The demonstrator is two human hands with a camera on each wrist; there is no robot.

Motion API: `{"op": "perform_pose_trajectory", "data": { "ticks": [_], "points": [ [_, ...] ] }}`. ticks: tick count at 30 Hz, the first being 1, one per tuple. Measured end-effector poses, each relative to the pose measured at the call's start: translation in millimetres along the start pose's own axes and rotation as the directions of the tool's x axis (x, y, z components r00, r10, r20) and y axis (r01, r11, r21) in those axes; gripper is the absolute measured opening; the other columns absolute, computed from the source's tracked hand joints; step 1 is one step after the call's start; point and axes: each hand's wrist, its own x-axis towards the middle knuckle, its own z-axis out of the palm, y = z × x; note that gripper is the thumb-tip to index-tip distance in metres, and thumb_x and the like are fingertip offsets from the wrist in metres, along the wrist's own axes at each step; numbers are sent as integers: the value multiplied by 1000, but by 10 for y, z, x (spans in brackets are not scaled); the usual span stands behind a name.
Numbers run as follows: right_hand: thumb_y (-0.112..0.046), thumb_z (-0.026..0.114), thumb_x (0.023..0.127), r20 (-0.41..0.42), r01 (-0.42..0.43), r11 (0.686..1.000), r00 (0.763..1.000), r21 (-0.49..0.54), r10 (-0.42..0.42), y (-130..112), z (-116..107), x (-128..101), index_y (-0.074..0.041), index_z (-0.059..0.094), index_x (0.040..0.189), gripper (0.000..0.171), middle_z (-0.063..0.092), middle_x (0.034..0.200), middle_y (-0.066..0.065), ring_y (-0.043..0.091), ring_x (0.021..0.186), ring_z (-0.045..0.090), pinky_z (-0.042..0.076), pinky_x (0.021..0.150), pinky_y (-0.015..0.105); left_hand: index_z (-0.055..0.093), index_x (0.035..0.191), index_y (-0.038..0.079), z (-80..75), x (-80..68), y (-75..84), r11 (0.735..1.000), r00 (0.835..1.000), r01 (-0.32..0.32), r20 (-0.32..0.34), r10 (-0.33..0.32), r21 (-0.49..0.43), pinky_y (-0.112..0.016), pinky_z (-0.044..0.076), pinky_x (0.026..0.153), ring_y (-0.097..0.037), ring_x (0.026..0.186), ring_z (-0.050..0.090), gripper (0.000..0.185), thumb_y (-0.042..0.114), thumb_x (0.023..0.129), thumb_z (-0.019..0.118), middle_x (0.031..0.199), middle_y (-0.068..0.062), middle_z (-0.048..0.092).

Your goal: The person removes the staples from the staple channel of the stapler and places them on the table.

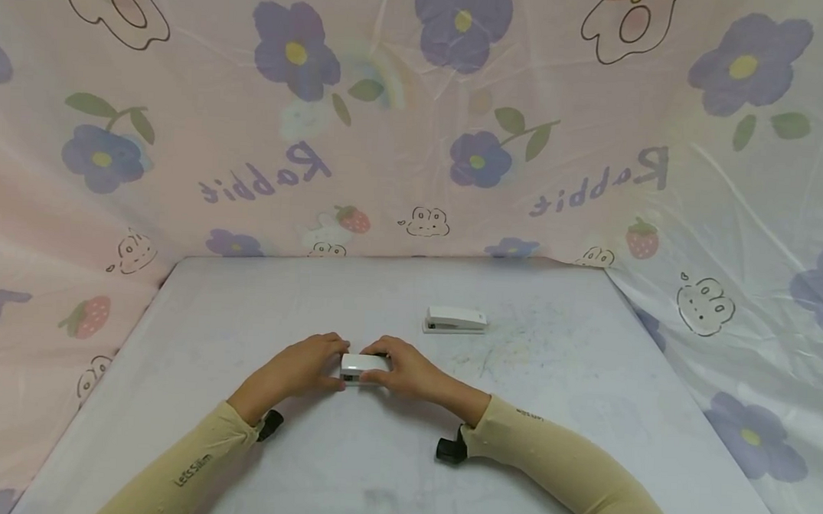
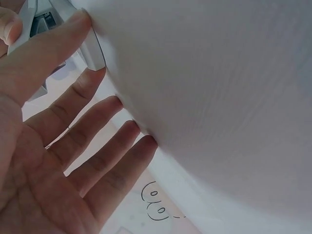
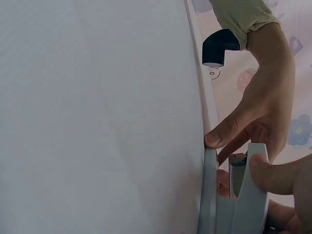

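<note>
- While both hands meet at the middle of the pale table (image 1: 237, 464), a small white stapler (image 1: 363, 367) sits between them, resting on the surface.
- Left hand (image 1: 301, 369): thumb and forefinger pinch its left end; other fingers (image 2: 109, 146) straight, tips on the table.
- Right hand (image 1: 406, 372): thumb and fingers curl round its right end.
- Second white stapler (image 1: 455, 320) lies farther back to the right, apart from both hands.
- Flower-print sheet (image 1: 417, 134) hangs behind.
</note>
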Motion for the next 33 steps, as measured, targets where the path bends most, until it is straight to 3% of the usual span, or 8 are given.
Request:
{"op": "perform_pose_trajectory", "data": {
  "ticks": [7, 18, 26, 33],
  "points": [
    [-20, 77, 101, -6, 5, 996, 1000, 94, -4, 22, -31, -4, -8, 69, 134, 36, 69, 126, 6, 18, 110, 63, 51, 97, 33, 64, 139, -6, -17, 7, 5, 999, 999, 27, 27, -27, 24, -52, 55, 105, -37, 123, 66, 68, 28, 87, 92, 132, -17, 68],
    [-23, 79, 101, -19, 28, 994, 999, 102, -26, 63, -78, -51, -9, 68, 135, 38, 70, 127, 5, 15, 109, 63, 51, 98, 31, 66, 135, -5, -14, 39, 60, 999, 999, 21, 27, -22, 34, -51, 55, 102, -34, 116, 67, 62, 24, 86, 93, 125, -12, 68],
    [-25, 79, 100, -66, 35, 996, 997, 87, -29, 88, -144, -119, -9, 68, 136, 41, 70, 127, 3, 22, 114, 66, 52, 107, 46, 66, 101, 12, 25, 47, 55, 1000, 1000, 9, -6, -8, 20, -45, 57, 88, -23, 97, 64, 35, 20, 83, 95, 114, -5, 67],
    [-25, 80, 100, -103, 67, 996, 993, 63, -60, 57, -254, -204, -7, 67, 137, 43, 71, 125, 3, 21, 116, 65, 52, 106, 49, 65, 97, 14, 23, 42, 56, 999, 1000, 7, -18, -6, 31, -46, 57, 89, -25, 98, 65, 34, 19, 83, 95, 114, -5, 66]
  ]
}}
